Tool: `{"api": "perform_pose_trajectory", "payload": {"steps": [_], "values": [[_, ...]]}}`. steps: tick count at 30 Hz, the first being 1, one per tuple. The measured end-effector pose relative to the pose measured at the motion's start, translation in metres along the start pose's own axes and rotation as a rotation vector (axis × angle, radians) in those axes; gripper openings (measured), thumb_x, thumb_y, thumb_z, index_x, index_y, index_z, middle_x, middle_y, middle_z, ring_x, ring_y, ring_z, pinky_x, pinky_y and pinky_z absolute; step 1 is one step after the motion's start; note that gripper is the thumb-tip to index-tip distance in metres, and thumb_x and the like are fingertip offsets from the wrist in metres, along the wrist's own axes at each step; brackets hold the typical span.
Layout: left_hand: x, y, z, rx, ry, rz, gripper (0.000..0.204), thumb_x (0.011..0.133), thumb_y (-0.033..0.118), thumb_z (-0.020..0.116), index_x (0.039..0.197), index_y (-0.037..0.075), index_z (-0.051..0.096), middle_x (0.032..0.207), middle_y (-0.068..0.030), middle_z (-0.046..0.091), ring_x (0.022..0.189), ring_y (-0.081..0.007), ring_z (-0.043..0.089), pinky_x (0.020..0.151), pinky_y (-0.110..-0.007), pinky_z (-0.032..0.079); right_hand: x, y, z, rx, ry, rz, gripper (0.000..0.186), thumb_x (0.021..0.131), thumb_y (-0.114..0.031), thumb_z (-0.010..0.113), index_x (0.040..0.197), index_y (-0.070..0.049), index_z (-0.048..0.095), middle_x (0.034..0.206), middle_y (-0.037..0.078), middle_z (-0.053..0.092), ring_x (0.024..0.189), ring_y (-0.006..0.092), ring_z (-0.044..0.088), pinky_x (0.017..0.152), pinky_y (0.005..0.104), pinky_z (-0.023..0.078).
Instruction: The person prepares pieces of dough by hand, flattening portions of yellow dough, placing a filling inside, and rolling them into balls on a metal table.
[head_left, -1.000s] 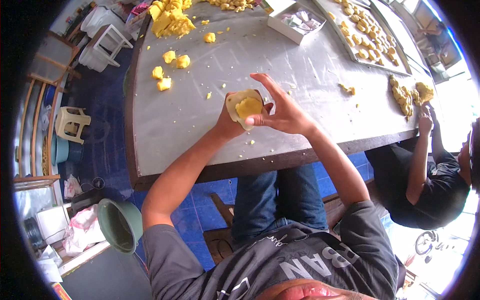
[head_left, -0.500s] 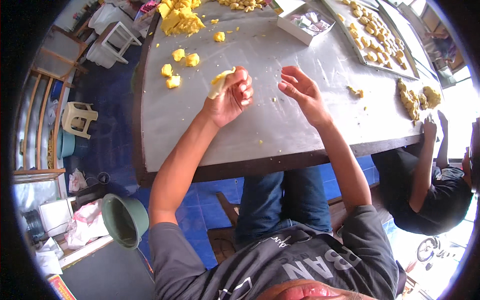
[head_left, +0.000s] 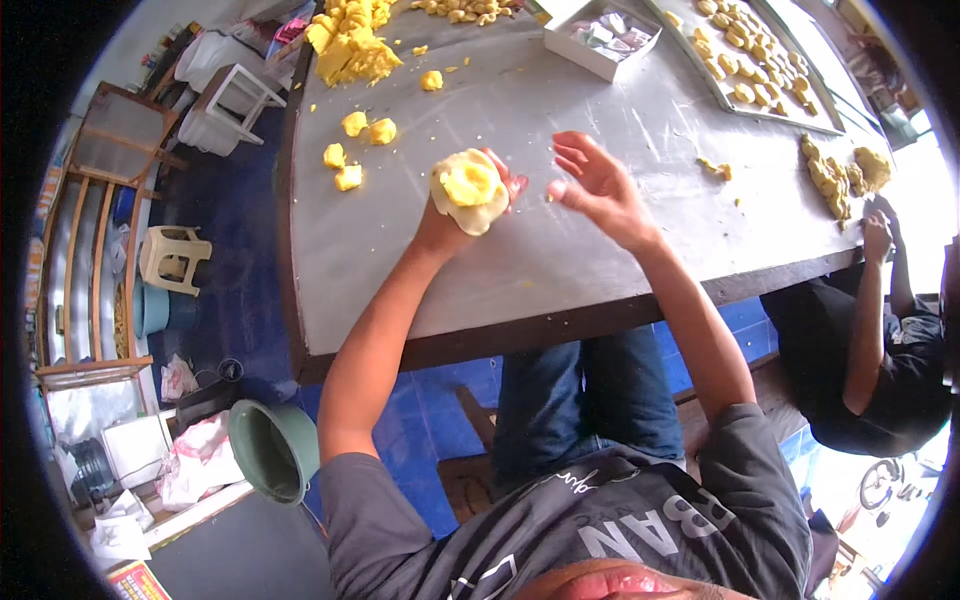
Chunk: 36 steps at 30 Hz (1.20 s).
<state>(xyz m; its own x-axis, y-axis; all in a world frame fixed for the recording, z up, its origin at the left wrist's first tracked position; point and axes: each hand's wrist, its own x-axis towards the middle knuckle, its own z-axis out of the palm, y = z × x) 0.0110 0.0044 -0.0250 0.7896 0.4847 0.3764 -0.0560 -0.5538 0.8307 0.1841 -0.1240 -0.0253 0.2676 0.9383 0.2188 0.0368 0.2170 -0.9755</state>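
A flattened round of pale dough with a yellow lump in its middle (head_left: 468,185) rests in my left hand (head_left: 443,232), whose fingers curl up behind it. My right hand (head_left: 602,190) is open just to its right, thumb and fingers apart, with a small crumb at the thumb. To the left of my left hand several yellow lumps (head_left: 382,131) lie on the grey metal table (head_left: 520,280). A larger yellow mound (head_left: 350,45) sits at the back left.
A white box of small wrapped pieces (head_left: 602,40) and a tray of shaped pieces (head_left: 755,70) are at the back. A co-worker (head_left: 855,350) sits at the right by darker dough (head_left: 835,180). A green tub (head_left: 270,450) and a stool (head_left: 175,260) stand left.
My right hand was wrapped against the dough and has let go, moving up and right. My left hand moved up and left with the dough, tipped it, and now holds it face up.
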Motion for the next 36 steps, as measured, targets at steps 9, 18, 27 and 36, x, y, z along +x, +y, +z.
{"api": "perform_pose_trajectory", "payload": {"steps": [9, 18, 27, 36], "values": [[-0.021, -0.011, 0.029, -0.663, -0.078, -0.043, 0.025, 0.078, 0.001, 0.072, 0.099, 0.004, 0.058, 0.091, -0.0036, 0.064, 0.088, -0.0154, 0.066, 0.082, -0.03, 0.055, 0.007, -0.031, 0.025, -0.535, -0.299, -0.171, 0.078, 0.072, -0.03, 0.08, 0.134, -0.004, 0.04, 0.129, 0.016, 0.046, 0.122, 0.0316, 0.047, 0.097, 0.0405, 0.047], [-0.02, -0.004, 0.019, 0.05, -0.069, 0.16, 0.018, 0.072, 0.002, 0.072, 0.085, 0.003, 0.06, 0.082, -0.0037, 0.062, 0.074, -0.0145, 0.062, 0.069, -0.029, 0.052, 0.009, -0.034, 0.032, -0.377, -0.304, 0.082, 0.075, 0.076, -0.023, 0.078, 0.135, -0.001, 0.038, 0.134, 0.017, 0.043, 0.12, 0.0256, 0.05, 0.088, 0.0367, 0.054], [-0.031, -0.027, 0.026, -0.202, -0.015, 0.031, 0.023, 0.073, 0.018, 0.075, 0.094, 0.015, 0.067, 0.095, 0.0027, 0.067, 0.093, -0.0146, 0.062, 0.092, -0.034, 0.037, 0.003, -0.026, 0.05, -0.658, -0.141, -0.109, 0.086, 0.075, -0.036, 0.079, 0.139, -0.002, 0.032, 0.135, 0.021, 0.043, 0.12, 0.029, 0.048, 0.095, 0.0397, 0.044], [-0.027, -0.015, 0.026, 0.005, 0.027, 0.088, 0.022, 0.069, 0.013, 0.075, 0.089, 0.011, 0.066, 0.09, -0.0007, 0.067, 0.085, -0.0166, 0.064, 0.083, -0.034, 0.043, 0.001, -0.023, 0.045, -0.363, -0.188, -0.02, 0.082, 0.079, -0.036, 0.076, 0.14, -0.003, 0.033, 0.132, 0.017, 0.045, 0.112, 0.0217, 0.052, 0.078, 0.0312, 0.052]]}}
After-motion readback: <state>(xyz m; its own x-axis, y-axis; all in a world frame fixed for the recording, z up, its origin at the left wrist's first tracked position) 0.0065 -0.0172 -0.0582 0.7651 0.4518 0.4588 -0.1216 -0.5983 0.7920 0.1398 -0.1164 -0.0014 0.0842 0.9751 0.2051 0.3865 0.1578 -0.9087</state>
